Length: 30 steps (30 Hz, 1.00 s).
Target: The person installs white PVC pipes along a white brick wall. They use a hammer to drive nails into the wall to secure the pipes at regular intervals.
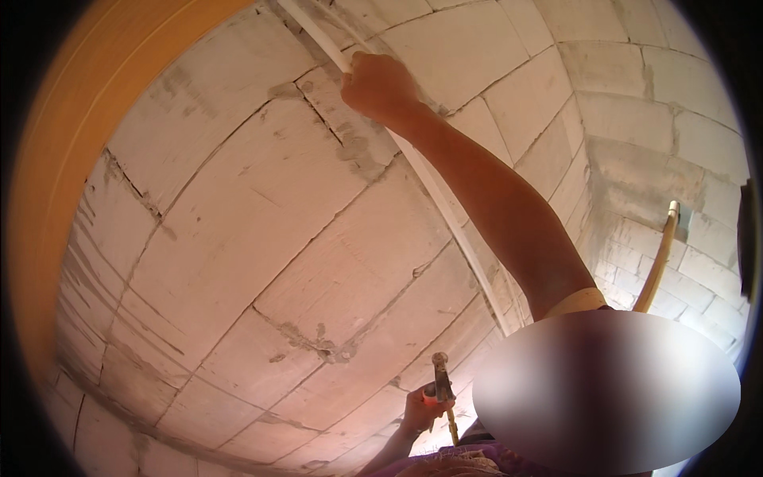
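My right hand [381, 83] is raised at the upper middle, its fingers closed round a long thin white pipe [445, 208]. The pipe runs slantwise along the pale block wall [230, 207], from the top edge to the lower middle. A light cuff [579, 302] shows on the raised arm. Low in the view, my left hand [425, 409] grips a hammer [442, 374]. Its metal head points up and its yellowish handle reaches down beside the fingers. Purple cloth [477, 459] lies beneath that hand. A blurred oval hides the lower right.
An orange-brown panel [60, 159] curves along the left rim. At the right, a bent tan tube or bar with a pale tip [661, 258] stands before another block wall [644, 151]. A dark object [747, 238] shows at the right rim.
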{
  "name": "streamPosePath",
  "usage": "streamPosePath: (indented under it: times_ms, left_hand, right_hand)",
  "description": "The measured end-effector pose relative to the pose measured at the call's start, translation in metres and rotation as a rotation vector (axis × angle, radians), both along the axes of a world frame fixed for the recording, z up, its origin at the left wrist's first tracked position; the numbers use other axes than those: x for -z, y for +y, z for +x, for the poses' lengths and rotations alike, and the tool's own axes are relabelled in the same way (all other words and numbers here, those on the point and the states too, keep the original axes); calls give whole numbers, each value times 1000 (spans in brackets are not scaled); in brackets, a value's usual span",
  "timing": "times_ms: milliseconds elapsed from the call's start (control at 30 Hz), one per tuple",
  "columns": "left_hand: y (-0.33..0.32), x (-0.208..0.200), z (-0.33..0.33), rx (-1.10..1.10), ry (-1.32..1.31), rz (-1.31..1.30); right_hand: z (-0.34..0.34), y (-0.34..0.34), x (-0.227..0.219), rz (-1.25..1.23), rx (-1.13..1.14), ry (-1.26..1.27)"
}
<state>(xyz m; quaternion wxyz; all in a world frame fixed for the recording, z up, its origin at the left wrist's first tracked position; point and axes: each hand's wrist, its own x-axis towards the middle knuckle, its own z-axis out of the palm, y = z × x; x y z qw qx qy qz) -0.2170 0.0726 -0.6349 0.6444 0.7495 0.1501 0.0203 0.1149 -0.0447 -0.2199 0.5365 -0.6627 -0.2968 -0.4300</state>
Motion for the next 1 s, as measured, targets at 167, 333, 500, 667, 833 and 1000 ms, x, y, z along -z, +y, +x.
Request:
streamPosePath:
  times_ms: [167,333,500,667,833,1000]
  left_hand:
    - [-3,-1,3,-2,21,26]
    - [-8,-2,9,48,1,21]
    - [0,6,11,106,45,89]
    - [-2,5,9,92,76,70]
    - [2,7,7,83,3,13]
    - [-1,-4,4,60,39,45]
  right_hand:
    - [20,3,9,-20,217,-141]
    - [37,9,18,-12,307,-176]
    - [43,-3,7,38,341,-226]
    - [36,-1,2,-30,349,-203]
    - [24,0,7,-60,332,-183]
    - [16,2,2,-115,307,-160]
